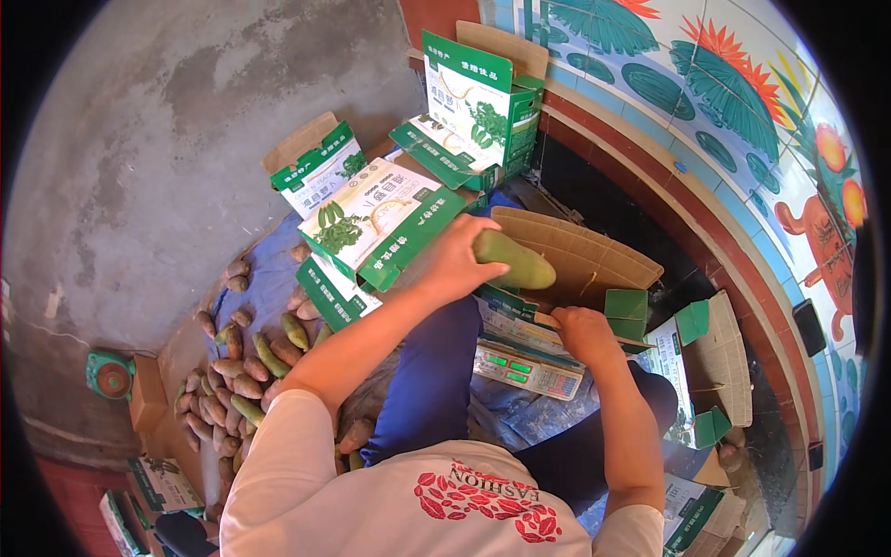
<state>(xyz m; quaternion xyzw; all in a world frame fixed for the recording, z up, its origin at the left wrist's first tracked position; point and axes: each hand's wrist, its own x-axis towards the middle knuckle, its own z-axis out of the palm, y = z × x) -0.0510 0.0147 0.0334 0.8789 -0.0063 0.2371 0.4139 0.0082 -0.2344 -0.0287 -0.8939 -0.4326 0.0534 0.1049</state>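
Note:
My left hand (457, 263) grips one end of a long green radish (516, 261), holding it over an opened carton (585, 243) with a raised brown flap. My right hand (588, 334) is closed on the near edge of that carton, fingers curled over the rim. Just below the carton, a digital scale (527, 370) shows lit green displays and a keypad. How the carton rests relative to the scale is partly hidden, as is its inside.
Green-and-white cartons (376, 212) stand stacked ahead on the left, with a taller open carton (478, 102) behind. Sweet potatoes and green radishes (269, 356) lie heaped on a blue sheet (255, 269) to my left. Another open carton (691, 371) sits at right, beside a tiled wall (668, 102).

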